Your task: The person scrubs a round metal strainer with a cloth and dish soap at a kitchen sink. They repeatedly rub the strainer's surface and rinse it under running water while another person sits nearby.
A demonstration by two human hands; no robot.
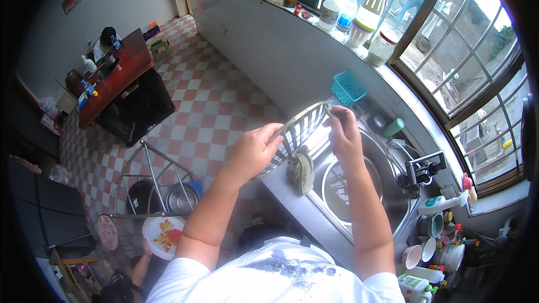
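Observation:
A pale slatted plastic basket (300, 128) is held tilted above the front edge of the sink counter. My left hand (254, 151) grips its near rim, thumb on top. At the far end of the rim, my right hand (346, 136) has its fingers curled in a pinch; a small greyish piece shows between them, too blurred to name. Just below the basket, a crumpled grey-green cloth (300, 171) lies on the steel counter edge. Under my right forearm, a round basin (332, 187) with water sits in the stainless steel sink (389, 202).
A turquoise basket (349, 88) stands behind the sink, near a green bottle (394, 127). The black faucet (421, 170) is at the right. Bottles and jars (330, 10) line the windowsill. At lower left, another person's hand (147, 247) holds a flowered basin (164, 235) beside a metal rack (153, 176).

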